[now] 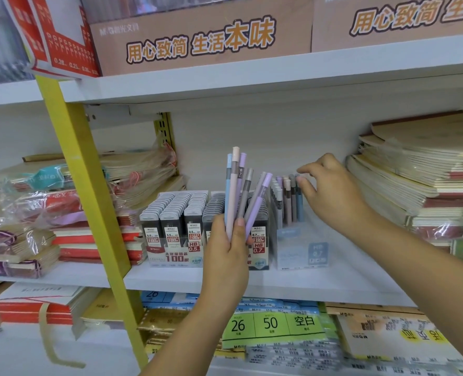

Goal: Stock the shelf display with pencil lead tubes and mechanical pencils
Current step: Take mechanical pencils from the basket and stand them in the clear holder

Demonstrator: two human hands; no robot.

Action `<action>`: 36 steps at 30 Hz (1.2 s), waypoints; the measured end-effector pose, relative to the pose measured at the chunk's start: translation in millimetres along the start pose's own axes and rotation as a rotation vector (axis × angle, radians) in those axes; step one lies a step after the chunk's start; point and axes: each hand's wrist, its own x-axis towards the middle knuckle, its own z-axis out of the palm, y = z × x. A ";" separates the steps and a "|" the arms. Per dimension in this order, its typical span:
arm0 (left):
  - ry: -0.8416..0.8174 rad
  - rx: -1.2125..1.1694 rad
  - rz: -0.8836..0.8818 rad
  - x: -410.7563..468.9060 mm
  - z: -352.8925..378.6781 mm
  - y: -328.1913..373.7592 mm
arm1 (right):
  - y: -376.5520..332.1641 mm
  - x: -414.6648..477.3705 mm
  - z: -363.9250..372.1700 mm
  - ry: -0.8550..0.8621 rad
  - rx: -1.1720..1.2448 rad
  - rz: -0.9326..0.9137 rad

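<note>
A bunch of thin plastic mechanical pencils (238,191) in soft blue, pink, purple and grey is sticking up out of the left hand (225,256), in front of the white shelf (333,283). The left grip is curling round their lower ends, so they are fanning out at the top, likely so that one can be picked out easily. The right hand (333,196) is reaching to a clear plastic holder (298,253) on the shelf, where more standing pencils (288,199) in the same soft colours are filling the back rows. Its grip is pinching the top of one of them between thumb and first finger, probably to push it down into its slot. There seems to be room left at the front. Just beside the holder, a printed cardboard tray (176,256) is holding tight rows of grey and black pencil lead tubes (170,202), and it is looking full. Stacks of tan paper notebooks (415,169) are lying at both ends of the shelf.
</note>
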 end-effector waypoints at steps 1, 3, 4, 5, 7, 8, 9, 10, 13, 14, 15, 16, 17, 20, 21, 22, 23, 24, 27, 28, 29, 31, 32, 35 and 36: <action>-0.001 0.002 0.001 0.0 0.7 0.7 | -8.6 -5.7 -5.0 0.030 0.056 -0.035; -0.005 0.020 0.004 0.0 3.1 1.5 | -26.5 -18.5 -12.3 -0.004 0.250 -0.067; -0.008 0.026 0.006 -0.4 4.6 1.6 | -35.2 -24.7 -14.6 -0.066 0.400 -0.053; -0.011 0.022 0.011 -1.1 6.1 1.8 | -43.7 -29.8 -16.5 -0.143 0.571 -0.012; -0.019 0.003 0.027 -3.0 8.6 2.5 | -56.4 -36.9 -17.4 -0.277 0.871 0.095; -0.023 -0.004 0.030 -4.2 9.5 2.9 | -59.7 -39.0 -16.9 -0.298 0.962 0.132; -0.028 -0.012 0.029 -5.5 10.0 3.1 | -61.7 -40.0 -17.3 -0.288 1.016 0.154; -0.033 -0.018 0.025 -6.5 10.1 3.1 | -62.5 -40.3 -18.7 -0.267 1.046 0.173; -0.044 -0.001 0.022 -8.0 10.0 1.8 | -60.7 -42.9 -19.5 -0.236 1.098 0.238; -0.043 0.010 0.028 -8.1 10.0 1.4 | -60.2 -44.1 -18.9 -0.231 1.114 0.256; -0.041 0.019 0.033 -8.1 10.0 1.1 | -60.1 -45.3 -18.4 -0.222 1.131 0.269; -0.038 0.026 0.037 -7.7 10.2 0.7 | -59.8 -46.1 -17.8 -0.209 1.150 0.281; -0.034 0.031 0.037 -7.2 10.4 0.2 | -59.3 -46.5 -17.2 -0.195 1.168 0.293; -0.035 0.039 0.036 -5.0 11.3 -0.3 | -57.9 -44.3 -18.8 -0.159 1.163 0.316; -0.037 0.043 0.037 -4.1 11.5 -0.2 | -57.2 -43.4 -19.8 -0.152 1.150 0.312; -0.038 0.045 0.040 -2.8 11.7 0.0 | -56.0 -41.9 -20.7 -0.146 1.144 0.304; -0.040 0.047 0.040 -1.8 11.8 -0.1 | -54.5 -40.8 -21.3 -0.142 1.147 0.298; -0.039 0.047 0.038 -0.7 12.1 -0.5 | -52.5 -39.7 -22.1 -0.137 1.152 0.294; -0.026 0.038 0.016 1.5 11.3 -2.6 | -46.0 -35.8 -25.3 -0.121 1.211 0.311; -0.023 0.032 0.005 1.9 10.8 -3.5 | -43.4 -34.6 -26.2 -0.123 1.243 0.321; -0.019 0.030 -0.001 2.3 10.3 -4.5 | -40.6 -33.5 -26.5 -0.137 1.271 0.328; -0.004 0.048 -0.001 2.0 9.9 -6.7 | -36.9 -33.7 -26.5 -0.189 1.302 0.324; -0.002 0.059 0.007 2.0 10.2 -7.0 | -36.2 -33.6 -26.2 -0.208 1.312 0.315; -0.009 0.068 0.044 0.5 12.8 -6.1 | -35.9 -32.2 -27.8 -0.200 1.317 0.301; -0.013 0.061 0.052 0.2 13.2 -5.3 | -34.3 -29.4 -30.6 -0.154 1.306 0.296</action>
